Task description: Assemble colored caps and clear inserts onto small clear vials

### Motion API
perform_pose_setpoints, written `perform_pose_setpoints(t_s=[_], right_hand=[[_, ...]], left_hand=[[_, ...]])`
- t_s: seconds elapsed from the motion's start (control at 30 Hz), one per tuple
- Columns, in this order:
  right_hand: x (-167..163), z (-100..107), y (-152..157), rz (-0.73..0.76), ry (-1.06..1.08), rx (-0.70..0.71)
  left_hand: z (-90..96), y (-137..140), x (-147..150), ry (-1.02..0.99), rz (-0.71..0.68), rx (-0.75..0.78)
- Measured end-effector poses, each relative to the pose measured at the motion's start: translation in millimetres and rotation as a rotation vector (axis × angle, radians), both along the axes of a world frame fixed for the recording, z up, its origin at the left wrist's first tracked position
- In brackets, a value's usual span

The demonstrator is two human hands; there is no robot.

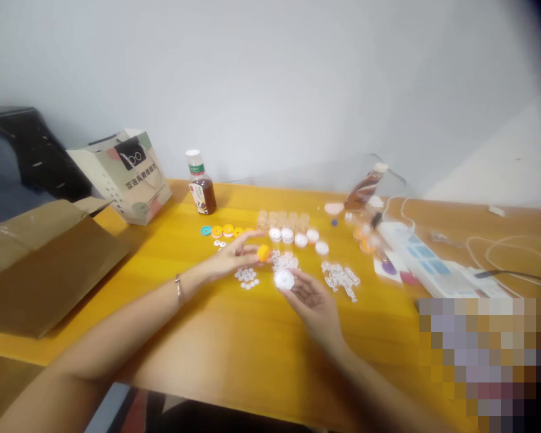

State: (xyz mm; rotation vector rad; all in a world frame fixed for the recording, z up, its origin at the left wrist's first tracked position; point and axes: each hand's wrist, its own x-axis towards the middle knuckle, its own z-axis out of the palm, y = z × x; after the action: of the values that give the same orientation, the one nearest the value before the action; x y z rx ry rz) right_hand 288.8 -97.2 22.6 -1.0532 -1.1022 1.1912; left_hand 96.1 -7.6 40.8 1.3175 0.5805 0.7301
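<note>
Fingers at left (243, 261) pinch a blocky yellow piece (264, 253); right fingers (311, 281), a round white disc (284, 279).

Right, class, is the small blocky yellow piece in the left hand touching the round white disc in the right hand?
Apart: the head view shows a visible gap between the yellow piece and the white disc.

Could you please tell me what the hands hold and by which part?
The left hand holds a small yellow piece, exact spot unclear; the right hand holds a white disc by its edge.
</note>
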Motion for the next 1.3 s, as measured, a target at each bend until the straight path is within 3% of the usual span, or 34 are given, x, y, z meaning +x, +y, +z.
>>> perform_pose_setpoints(t_s=[0.17,0.37,0.57,1.07,1.3], right_hand=[[3.0,-0.1,6.5,-0.019,0.000,-0.004],[2.2,-4.1,8.4,-0.025,-0.045,-0.010],[3.9,-11.9,8.8,0.013,-0.144,0.033],[7.0,-16.1,7.9,0.070,-0.388,0.186],[6.4,-16.3,7.3,0.087,-0.458,0.243]], left_hand=[[-3.7,-11.0,2.2,-0.027,-0.071,-0.121],[-18.5,-19.8,8.6,0.002,0.050,-0.130],[-25.0,-32.5,11.2,0.082,0.131,-0.043],[-25.3,-37.5,17.1,0.187,0.143,0.076],[-26.5,-44.6,21.8,0.295,0.250,0.161]])
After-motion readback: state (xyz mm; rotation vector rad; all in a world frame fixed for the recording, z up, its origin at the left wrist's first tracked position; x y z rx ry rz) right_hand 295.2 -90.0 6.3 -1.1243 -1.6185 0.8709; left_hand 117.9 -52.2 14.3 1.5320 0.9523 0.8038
